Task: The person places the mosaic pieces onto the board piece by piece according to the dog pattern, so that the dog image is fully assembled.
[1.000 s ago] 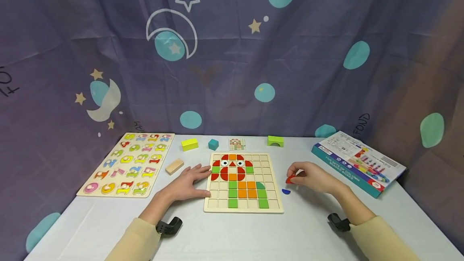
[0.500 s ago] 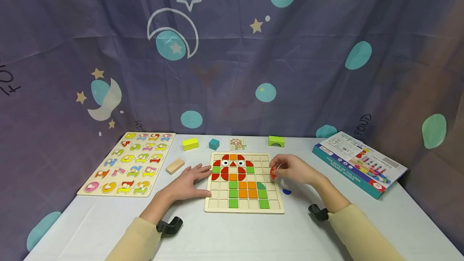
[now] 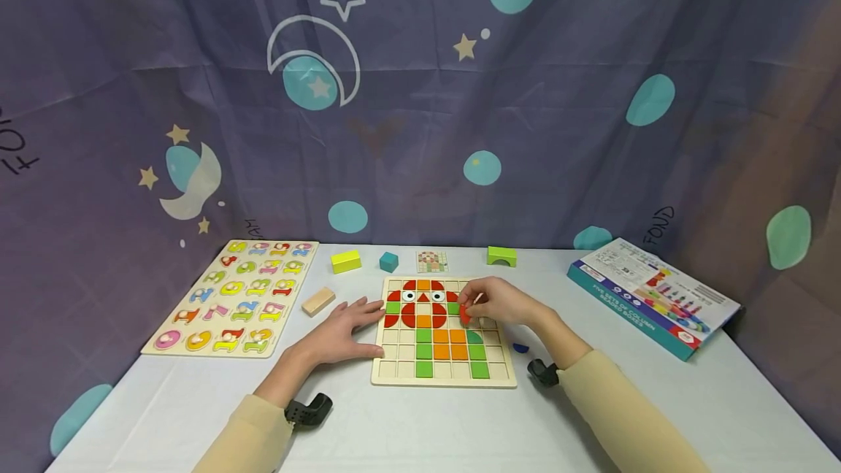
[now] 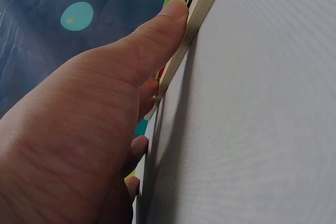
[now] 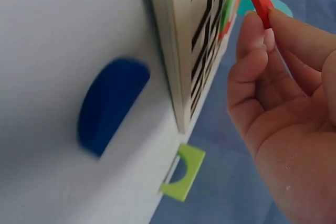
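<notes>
A square wooden board with a grid lies on the table, several cells filled with red, orange and green tiles in an animal-like pattern with two eyes. My left hand rests along its left edge, fingers spread and thumb touching the rim; the left wrist view shows the thumb on the wooden side. Above the right part of the grid, my right hand pinches a small red curved tile between thumb and fingertips. A blue half-round tile lies on the table just right of the board.
A number puzzle board lies at left. Behind the grid board are a yellow block, a teal block, a pattern card and a green arch block. A plain wooden block lies left, a flat box right.
My right hand has moved left with the red tile, from the table beside the blue tile to over the grid board. My left hand has stayed at the board's left edge.
</notes>
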The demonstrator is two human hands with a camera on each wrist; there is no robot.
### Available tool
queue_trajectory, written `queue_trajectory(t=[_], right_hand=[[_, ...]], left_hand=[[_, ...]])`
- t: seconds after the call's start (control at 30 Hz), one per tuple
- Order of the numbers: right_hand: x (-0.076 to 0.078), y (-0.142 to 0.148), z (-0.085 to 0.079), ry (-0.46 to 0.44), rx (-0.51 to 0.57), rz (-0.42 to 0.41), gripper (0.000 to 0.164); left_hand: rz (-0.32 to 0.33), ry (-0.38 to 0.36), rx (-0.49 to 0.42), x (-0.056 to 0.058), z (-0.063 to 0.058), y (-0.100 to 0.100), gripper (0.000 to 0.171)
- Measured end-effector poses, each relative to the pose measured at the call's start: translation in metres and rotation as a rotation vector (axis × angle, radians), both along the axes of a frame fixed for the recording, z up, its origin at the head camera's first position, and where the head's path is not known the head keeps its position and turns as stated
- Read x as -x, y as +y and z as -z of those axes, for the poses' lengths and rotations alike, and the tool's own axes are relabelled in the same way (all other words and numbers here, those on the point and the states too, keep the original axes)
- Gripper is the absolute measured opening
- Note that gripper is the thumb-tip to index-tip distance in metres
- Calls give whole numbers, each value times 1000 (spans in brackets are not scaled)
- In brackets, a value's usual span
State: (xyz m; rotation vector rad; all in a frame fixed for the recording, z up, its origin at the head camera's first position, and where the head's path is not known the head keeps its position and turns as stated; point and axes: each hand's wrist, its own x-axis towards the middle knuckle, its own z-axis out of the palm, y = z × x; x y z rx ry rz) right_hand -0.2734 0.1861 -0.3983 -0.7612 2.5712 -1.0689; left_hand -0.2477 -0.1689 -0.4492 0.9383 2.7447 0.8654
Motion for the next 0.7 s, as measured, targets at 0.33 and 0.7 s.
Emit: queue_trajectory(t=[0.33, 0.7], right_hand=[[3, -17, 4, 57, -89, -17, 7], [4, -19, 8, 61, -148, -14, 7]], left_hand=[[3, 6, 8, 1, -2, 2, 81], [12, 8, 0, 0, -1, 1, 81]])
